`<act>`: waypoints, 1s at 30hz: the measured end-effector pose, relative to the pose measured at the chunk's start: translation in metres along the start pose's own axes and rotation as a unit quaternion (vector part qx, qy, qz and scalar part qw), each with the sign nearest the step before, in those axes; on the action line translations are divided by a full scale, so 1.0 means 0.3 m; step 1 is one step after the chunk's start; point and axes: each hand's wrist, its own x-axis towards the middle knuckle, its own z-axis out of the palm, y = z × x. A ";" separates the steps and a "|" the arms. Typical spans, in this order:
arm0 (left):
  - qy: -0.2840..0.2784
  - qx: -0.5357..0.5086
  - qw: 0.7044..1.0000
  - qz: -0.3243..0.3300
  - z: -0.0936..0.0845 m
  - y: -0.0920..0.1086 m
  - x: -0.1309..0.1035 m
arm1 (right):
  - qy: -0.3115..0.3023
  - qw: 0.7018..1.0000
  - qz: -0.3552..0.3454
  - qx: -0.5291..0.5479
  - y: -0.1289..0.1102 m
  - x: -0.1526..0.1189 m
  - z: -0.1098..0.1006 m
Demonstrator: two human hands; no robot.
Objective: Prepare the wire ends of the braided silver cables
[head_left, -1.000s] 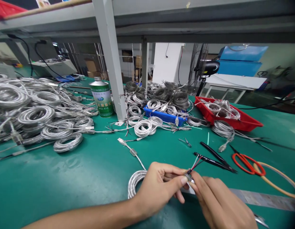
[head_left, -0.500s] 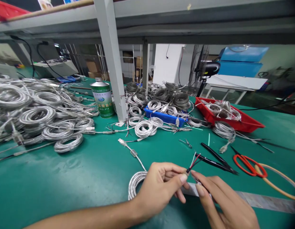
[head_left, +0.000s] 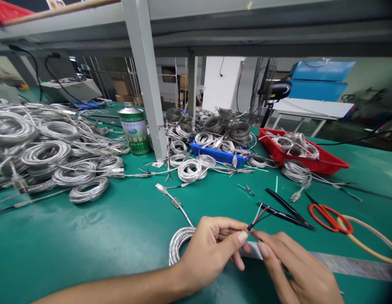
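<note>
My left hand point(head_left: 215, 249) is closed in a pinch on the stripped end of a cable. Fine white, red and black wires point(head_left: 257, 217) fan out above its fingertips. Partly behind the left wrist lies a coil of clear-jacketed silvery cable point(head_left: 177, 245), with a USB plug point(head_left: 161, 188) on its other end. Close by, my right hand point(head_left: 297, 266) has thumb and forefinger pressed together just below the wires. A thin metallic thing shows between those fingers, mostly hidden, and I cannot make out what it is. A steel ruler-like strip point(head_left: 357, 267) lies beneath the hands.
Black-handled nippers point(head_left: 289, 209), orange scissors point(head_left: 330, 218) and a tape roll point(head_left: 370, 238) lie to the right. Coiled cables point(head_left: 47, 152) pile up at left. A green can point(head_left: 134, 131) stands beside a shelf post point(head_left: 148, 84). Blue point(head_left: 215, 155) and red point(head_left: 332, 162) trays hold more coils.
The wires have tipped over to the right, and my right fingertips have shifted slightly left, nearer the cable end. The left hand keeps its pinch. The view has moved slightly.
</note>
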 end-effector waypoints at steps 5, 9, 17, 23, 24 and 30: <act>-0.006 0.004 1.000 0.001 -0.002 -0.001 -0.001 | -0.011 1.000 -0.001 -0.009 0.011 0.002 -0.009; -0.010 0.005 1.000 0.004 -0.005 -0.003 0.000 | -0.027 0.999 -0.010 -0.019 0.021 0.001 -0.017; -0.010 -0.001 1.000 0.006 -0.006 -0.004 -0.003 | -0.006 0.998 -0.029 -0.056 0.006 0.008 -0.012; -0.007 -0.020 1.000 0.011 -0.002 -0.004 0.003 | 0.002 0.996 -0.043 -0.076 -0.009 0.025 -0.016; -0.005 -0.023 1.000 0.013 -0.001 -0.003 0.005 | 0.003 0.996 -0.044 -0.080 -0.011 0.028 -0.015; 0.010 -0.028 1.000 0.010 0.005 0.000 0.005 | 0.009 0.995 -0.036 -0.092 -0.023 0.032 -0.007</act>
